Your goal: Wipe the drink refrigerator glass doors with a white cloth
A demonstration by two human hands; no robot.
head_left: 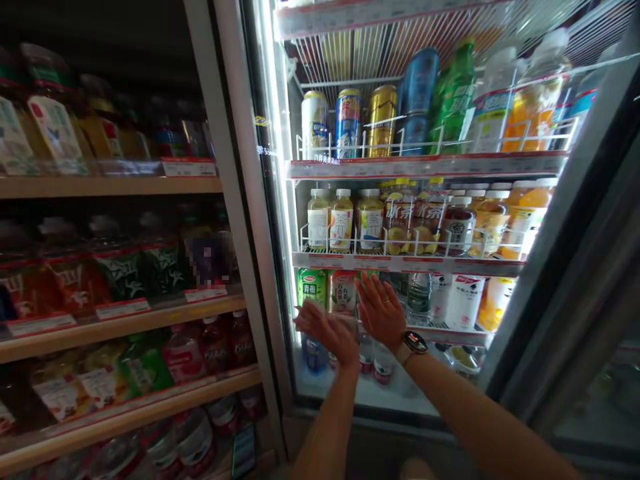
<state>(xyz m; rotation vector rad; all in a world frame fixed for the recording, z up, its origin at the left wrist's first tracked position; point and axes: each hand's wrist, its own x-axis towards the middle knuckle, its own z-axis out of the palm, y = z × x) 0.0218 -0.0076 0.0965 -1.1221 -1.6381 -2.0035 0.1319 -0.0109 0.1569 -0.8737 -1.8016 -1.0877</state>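
Left of the cooler's glass door [274,167] sit shelves of matt, pale wood [100,187]. Behind the smooth, glossy glass, white-coated metal wire racks [350,143] carry shiny metal drink cans [383,121] and smooth, translucent plastic bottles [343,220] with glossy plastic caps.

A: Light source?
B: White LED strip [274,133] inside the glass-door cooler, glaring hard along it.
A: Rest?
B: Pale wooden shelves [110,187] sit dim at left; grey metal door frame [565,220] bends at the edge.

Wire rails [415,248] fence bottles [343,220]; cooler door [565,220] stands open.
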